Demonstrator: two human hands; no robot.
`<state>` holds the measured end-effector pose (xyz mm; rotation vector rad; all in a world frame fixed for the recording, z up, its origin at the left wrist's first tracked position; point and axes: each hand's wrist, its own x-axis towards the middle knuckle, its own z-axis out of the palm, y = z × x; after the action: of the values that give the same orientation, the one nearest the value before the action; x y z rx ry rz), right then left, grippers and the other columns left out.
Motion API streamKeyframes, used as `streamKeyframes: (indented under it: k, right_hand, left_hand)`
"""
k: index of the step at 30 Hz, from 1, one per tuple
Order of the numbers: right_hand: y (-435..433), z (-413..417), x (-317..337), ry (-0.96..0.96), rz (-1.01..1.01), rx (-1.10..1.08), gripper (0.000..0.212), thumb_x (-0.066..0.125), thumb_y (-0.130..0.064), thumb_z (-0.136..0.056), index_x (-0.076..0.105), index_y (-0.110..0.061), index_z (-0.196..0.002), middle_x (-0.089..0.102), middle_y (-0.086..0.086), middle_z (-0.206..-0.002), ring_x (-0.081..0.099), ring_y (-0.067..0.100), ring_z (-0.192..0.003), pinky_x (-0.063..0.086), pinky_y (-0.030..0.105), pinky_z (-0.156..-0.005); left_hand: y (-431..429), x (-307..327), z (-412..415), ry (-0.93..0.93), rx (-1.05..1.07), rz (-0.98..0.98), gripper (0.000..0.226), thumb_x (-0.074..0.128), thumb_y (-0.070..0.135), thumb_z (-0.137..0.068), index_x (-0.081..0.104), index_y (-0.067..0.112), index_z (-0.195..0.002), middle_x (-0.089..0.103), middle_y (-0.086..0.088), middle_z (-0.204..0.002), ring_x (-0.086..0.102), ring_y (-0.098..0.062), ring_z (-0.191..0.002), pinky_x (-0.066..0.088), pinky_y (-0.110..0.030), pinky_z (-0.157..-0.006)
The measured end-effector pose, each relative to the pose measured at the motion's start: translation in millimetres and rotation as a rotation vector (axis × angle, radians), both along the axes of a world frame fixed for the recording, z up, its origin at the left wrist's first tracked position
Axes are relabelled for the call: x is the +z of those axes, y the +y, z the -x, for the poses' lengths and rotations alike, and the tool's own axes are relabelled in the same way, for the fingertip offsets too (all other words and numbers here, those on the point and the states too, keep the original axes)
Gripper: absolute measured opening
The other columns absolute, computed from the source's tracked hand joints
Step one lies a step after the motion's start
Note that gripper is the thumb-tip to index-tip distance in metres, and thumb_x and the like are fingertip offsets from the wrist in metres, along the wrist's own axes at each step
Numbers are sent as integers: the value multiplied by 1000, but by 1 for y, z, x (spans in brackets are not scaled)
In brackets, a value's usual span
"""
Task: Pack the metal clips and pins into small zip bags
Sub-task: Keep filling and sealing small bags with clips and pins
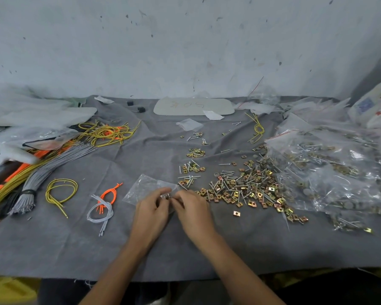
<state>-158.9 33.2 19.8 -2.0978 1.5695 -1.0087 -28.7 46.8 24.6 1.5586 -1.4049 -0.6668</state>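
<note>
Grey cloth covers the worktable [119, 249], which stands against a stained pale wall. We locate the small zip bag [144, 186] lying flat on the cloth at centre, just left of the loose pile of clips and pins [240, 190]. On the left hand [151, 213] the fingers are curled and appear to pinch the bag at its near right edge. On the right hand [194, 213] the fingertips are drawn together on a few metal pieces [168, 196] at that same edge. We judge the risks as follows: the film is limp, so a pin may snag or pierce it, and pieces may slide past the opening back into the pile, spoiling the count. The clips are small, square and brass-toned with a centre hole; the pins are slim, silver and headed.
</note>
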Motion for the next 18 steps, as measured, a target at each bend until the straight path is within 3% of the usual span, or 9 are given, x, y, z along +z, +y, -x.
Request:
streamKeyframes:
  k: [6, 10, 14, 18]
  right_hand:
    - [2, -2, 1, -46, -8, 32, 16, 59, -26, -95, 64, -26, -110, 67, -3, -102, 61, 18, -97, 47, 34, -80]
    - [3, 1, -1, -76, -49, 29, 13, 61, -33, -94, 51, -28, -102, 69, -7, -98, 65, 15, -92, 53, 38, -75]
    - [3, 2, -3, 44, -10, 91, 19, 54, -28, -95, 61, -30, -113, 68, -1, -105, 61, 22, -99, 50, 37, -80]
    - [-1, 8, 4, 33, 64, 78, 27, 54, -22, -96, 69, -28, -117, 65, -4, -113, 55, 21, -105, 47, 37, -89]
  left_hand:
    - [-3, -6, -3, -33, 4, 36, 34, 55, 5, -93, 72, 23, -116, 75, 9, -106, 68, -1, -96, 56, -36, -91]
    - [-2, -3, -3, -51, -14, 30, 37, 51, 22, -86, 73, 22, -116, 76, 8, -105, 69, -3, -96, 55, -34, -90]
    - [-1, -1, 0, -31, -7, 32, 45, 46, 28, -79, 73, 23, -114, 76, 9, -103, 67, 1, -95, 52, -26, -85]
    - [-3, -5, -2, -6, -3, 17, 33, 53, 18, -88, 73, 26, -113, 76, 14, -95, 67, 5, -86, 53, -21, -80]
